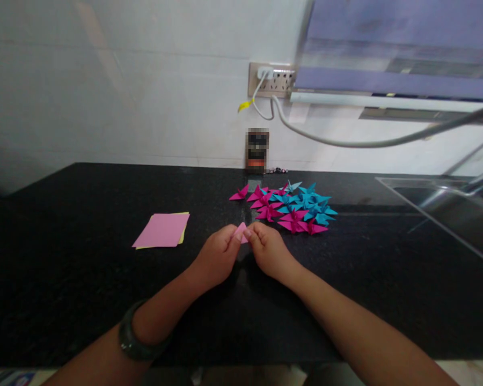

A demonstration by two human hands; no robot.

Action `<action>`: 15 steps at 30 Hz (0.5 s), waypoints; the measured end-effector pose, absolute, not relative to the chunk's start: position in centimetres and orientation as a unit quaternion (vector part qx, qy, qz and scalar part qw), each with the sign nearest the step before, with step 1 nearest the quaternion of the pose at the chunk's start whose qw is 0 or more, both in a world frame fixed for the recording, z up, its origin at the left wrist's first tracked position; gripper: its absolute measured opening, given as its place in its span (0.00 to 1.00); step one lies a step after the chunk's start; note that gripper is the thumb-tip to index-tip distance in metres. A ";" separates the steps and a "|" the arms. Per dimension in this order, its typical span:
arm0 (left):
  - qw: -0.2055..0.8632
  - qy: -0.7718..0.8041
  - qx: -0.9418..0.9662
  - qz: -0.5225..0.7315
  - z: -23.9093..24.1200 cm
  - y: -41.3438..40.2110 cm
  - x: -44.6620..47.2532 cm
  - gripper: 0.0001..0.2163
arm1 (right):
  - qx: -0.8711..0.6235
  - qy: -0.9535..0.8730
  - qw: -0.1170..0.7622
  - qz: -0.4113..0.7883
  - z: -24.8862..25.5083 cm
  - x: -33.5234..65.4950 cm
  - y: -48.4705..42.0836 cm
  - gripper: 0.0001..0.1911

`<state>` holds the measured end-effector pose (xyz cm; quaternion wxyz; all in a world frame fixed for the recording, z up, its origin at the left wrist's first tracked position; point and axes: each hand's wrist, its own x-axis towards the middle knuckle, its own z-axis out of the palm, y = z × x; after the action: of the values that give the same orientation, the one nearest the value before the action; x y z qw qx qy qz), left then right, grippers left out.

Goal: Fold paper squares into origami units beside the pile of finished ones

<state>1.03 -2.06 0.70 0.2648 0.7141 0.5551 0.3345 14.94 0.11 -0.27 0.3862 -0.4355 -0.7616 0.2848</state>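
A small folded piece of pink paper [241,231] sits between both hands above the black counter [64,257]. My left hand [216,256] pinches its left side with closed fingers. My right hand [268,250] pinches its right side the same way. Most of the paper is hidden by my fingertips. Just behind my hands lies a heap of several folded paper shapes, magenta ones [265,206] and blue ones [309,203]. A dark band circles my left wrist.
A small stack of flat pink and yellow paper sheets [162,230] lies to the left. A wall socket [271,79] with a white cable is at the back, a dark small object [257,151] stands against the wall, and a sink [446,209] is at right.
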 end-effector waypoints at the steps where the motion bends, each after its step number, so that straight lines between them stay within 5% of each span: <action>1: 0.276 0.557 0.704 0.342 0.7 -2.1 1.1 0.15 | -0.446 -0.759 0.389 0.272 -0.3 14.8 0.1 0.13; 4: 0.345 0.560 0.658 0.366 0.8 -2.0 1.0 0.16 | -0.455 -0.734 0.400 0.309 -0.5 14.8 0.2 0.13; 10: 0.638 0.406 0.540 0.369 0.6 -1.5 0.1 0.16 | -0.332 -0.618 0.412 0.581 0.0 15.7 0.6 0.14; 12: 0.693 0.374 0.502 0.357 0.6 -1.6 -0.1 0.15 | -0.281 -0.590 0.412 0.635 0.2 15.8 0.6 0.21; 15: 0.732 0.353 0.479 0.331 0.6 -1.8 0.0 0.16 | -0.262 -0.582 0.390 0.663 0.4 15.8 0.6 0.16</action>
<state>-0.04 -1.78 0.59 0.7320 0.4791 0.3532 0.3313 15.84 0.57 0.39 0.3905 -0.2617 -0.5822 0.6634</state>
